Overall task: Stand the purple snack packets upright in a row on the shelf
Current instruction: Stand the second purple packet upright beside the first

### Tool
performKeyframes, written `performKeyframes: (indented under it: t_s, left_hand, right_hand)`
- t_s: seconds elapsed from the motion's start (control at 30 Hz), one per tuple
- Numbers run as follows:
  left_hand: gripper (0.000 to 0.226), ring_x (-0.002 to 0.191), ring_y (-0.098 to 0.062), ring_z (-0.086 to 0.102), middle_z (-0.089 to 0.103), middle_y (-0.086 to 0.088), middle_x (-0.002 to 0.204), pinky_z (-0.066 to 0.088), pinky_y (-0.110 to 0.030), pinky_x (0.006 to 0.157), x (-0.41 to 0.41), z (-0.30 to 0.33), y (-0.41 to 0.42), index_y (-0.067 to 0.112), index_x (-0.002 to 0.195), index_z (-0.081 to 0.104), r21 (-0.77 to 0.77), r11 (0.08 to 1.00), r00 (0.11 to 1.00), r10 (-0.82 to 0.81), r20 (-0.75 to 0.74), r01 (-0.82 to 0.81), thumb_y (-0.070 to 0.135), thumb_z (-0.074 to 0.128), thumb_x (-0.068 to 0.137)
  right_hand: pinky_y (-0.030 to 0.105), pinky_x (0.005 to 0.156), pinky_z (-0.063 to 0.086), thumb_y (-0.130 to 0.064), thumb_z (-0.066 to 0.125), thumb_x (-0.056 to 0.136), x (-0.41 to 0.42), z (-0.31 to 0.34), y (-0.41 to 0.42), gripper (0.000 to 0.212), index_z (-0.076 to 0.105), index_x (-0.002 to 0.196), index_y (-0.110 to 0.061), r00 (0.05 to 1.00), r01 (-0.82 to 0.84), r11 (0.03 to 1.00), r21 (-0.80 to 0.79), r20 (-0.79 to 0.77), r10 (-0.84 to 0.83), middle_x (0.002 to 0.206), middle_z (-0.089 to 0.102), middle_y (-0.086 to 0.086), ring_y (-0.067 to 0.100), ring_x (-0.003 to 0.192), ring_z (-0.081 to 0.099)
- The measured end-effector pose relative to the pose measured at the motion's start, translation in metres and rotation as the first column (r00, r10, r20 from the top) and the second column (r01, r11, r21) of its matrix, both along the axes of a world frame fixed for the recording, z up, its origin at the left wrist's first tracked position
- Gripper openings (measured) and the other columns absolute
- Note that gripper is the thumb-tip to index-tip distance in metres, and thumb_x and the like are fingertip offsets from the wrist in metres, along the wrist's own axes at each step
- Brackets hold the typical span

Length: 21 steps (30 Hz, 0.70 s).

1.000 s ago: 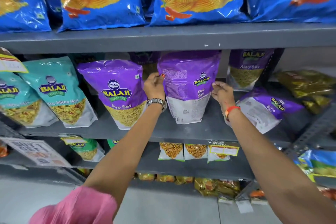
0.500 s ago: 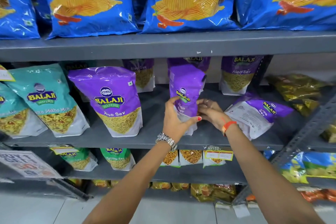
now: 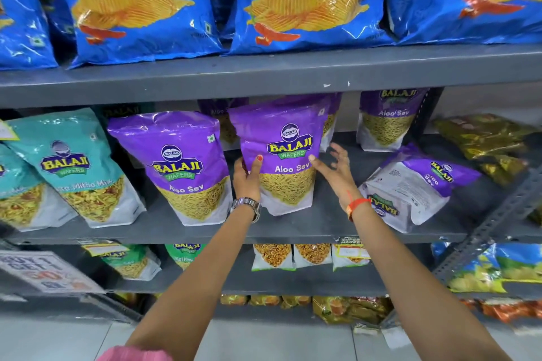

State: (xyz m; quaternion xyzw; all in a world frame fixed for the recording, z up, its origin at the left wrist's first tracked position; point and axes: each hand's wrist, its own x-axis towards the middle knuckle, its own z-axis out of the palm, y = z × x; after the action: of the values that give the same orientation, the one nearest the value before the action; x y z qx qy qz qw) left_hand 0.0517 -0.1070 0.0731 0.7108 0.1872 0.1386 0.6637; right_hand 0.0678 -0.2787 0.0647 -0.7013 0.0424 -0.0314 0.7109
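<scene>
A purple Aloo Sev packet point(image 3: 281, 155) stands upright, front outward, in the middle of the grey shelf point(image 3: 293, 231). My left hand point(image 3: 247, 176) grips its lower left edge, thumb on the front. My right hand point(image 3: 337, 170) is at its right side, fingers spread, thumb touching the packet's edge. Another purple packet point(image 3: 179, 161) stands upright just to the left. A third purple packet point(image 3: 416, 184) lies tipped over, back side up, to the right. More purple packets point(image 3: 387, 120) stand at the back of the shelf.
Teal snack packets point(image 3: 76, 167) fill the shelf's left end and olive-gold packets point(image 3: 484, 141) lie at the far right. Blue chip bags point(image 3: 140, 3) hang over the shelf above. A slotted grey upright point(image 3: 484, 228) rises at the right. Lower shelves hold small packets.
The held packet has been turned from edge-on to front-facing and now stands on the shelf. My right hand has opened and drawn off to the packet's right side.
</scene>
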Motion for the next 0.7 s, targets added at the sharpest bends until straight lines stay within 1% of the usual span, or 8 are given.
performKeyframes:
  t_s: [0.13,0.23,0.33,0.37,0.43,0.5,0.6,0.7]
  left_hand:
    - [0.061,0.134,-0.027,0.033,0.033,-0.013,0.147,0.026,-0.037,0.112,0.009,-0.006,0.002,0.006,0.142,0.022,-0.106,0.991,0.987,-0.094,-0.131,0.08,0.038,0.038,0.092]
    - [0.061,0.1,-0.022,0.054,0.057,-0.005,0.113,0.045,-0.039,0.093,0.013,-0.014,0.006,0.006,0.127,0.04,-0.213,0.971,0.971,-0.153,-0.183,0.113,0.052,0.035,0.088]
    - [0.086,0.091,-0.021,0.057,0.061,-0.005,0.1,0.047,-0.036,0.086,0.015,-0.031,0.011,0.003,0.133,0.038,-0.228,0.967,0.969,-0.16,-0.187,0.115,0.067,0.041,0.075]
    - [0.093,0.094,-0.022,0.057,0.062,-0.007,0.102,0.046,-0.036,0.089,0.016,-0.034,0.011,0.005,0.134,0.038,-0.218,0.969,0.973,-0.155,-0.168,0.117,0.072,0.042,0.07]
    - [0.122,0.118,-0.028,0.052,0.055,-0.012,0.13,0.04,-0.043,0.106,0.008,-0.036,0.01,0.01,0.137,0.036,-0.201,0.975,0.977,-0.132,-0.166,0.098,0.089,0.044,0.045]
    - [0.142,0.128,-0.028,0.044,0.044,-0.012,0.142,0.033,-0.046,0.112,0.003,-0.046,0.013,0.012,0.139,0.033,-0.216,0.969,0.984,-0.145,-0.106,0.119,0.095,0.043,0.024]
    - [0.128,0.133,-0.023,0.037,0.038,-0.008,0.146,0.026,-0.039,0.116,-0.018,-0.026,0.009,0.012,0.141,0.028,-0.21,0.968,0.988,-0.149,-0.037,0.138,0.09,0.045,0.041]
    - [0.067,0.129,-0.022,0.04,0.037,-0.014,0.145,0.035,-0.022,0.106,-0.034,-0.02,-0.003,0.006,0.139,0.024,-0.122,0.99,0.996,-0.058,0.063,0.065,0.04,0.05,0.087]
  right_hand:
    - [0.034,0.096,0.029,-0.048,0.055,0.078,-0.001,0.004,0.005,0.05,0.036,0.122,-0.034,0.971,-0.218,0.974,0.064,-0.083,0.223,0.132,0.041,-0.005,0.01,0.117,0.041]
    - [0.031,0.09,0.038,-0.045,0.044,0.091,-0.002,0.003,0.013,0.037,0.039,0.124,-0.028,0.956,-0.244,0.967,0.072,-0.148,0.252,0.118,0.05,-0.007,0.011,0.109,0.046]
    - [0.023,0.076,0.044,-0.042,0.045,0.092,-0.008,0.0,0.015,0.033,0.042,0.119,-0.023,0.97,-0.191,0.98,0.057,-0.144,0.198,0.115,0.055,-0.001,0.006,0.095,0.055]
    - [0.025,0.08,0.045,-0.042,0.047,0.091,-0.01,-0.004,0.015,0.028,0.044,0.113,-0.025,0.974,-0.176,0.983,0.052,-0.136,0.181,0.116,0.056,0.0,0.003,0.094,0.056]
    - [0.024,0.081,0.047,-0.042,0.049,0.089,-0.017,-0.011,0.015,0.018,0.048,0.101,-0.028,0.983,-0.138,0.989,0.061,-0.118,0.144,0.114,0.059,0.0,0.0,0.093,0.057]
    - [0.022,0.08,0.047,-0.041,0.05,0.09,-0.027,-0.018,0.017,0.017,0.049,0.101,-0.029,0.987,-0.112,0.991,0.08,-0.105,0.12,0.11,0.061,-0.002,-0.001,0.093,0.059]
    - [0.018,0.074,0.048,-0.04,0.049,0.091,-0.04,-0.021,0.019,0.032,0.045,0.115,-0.019,0.99,-0.099,0.99,0.096,-0.087,0.108,0.104,0.061,-0.008,-0.005,0.09,0.059]
    - [0.007,0.065,0.048,-0.029,0.052,0.092,-0.045,-0.017,0.018,0.029,0.041,0.114,-0.015,0.996,-0.069,0.991,0.115,-0.05,0.075,0.102,0.059,-0.008,-0.007,0.088,0.058]
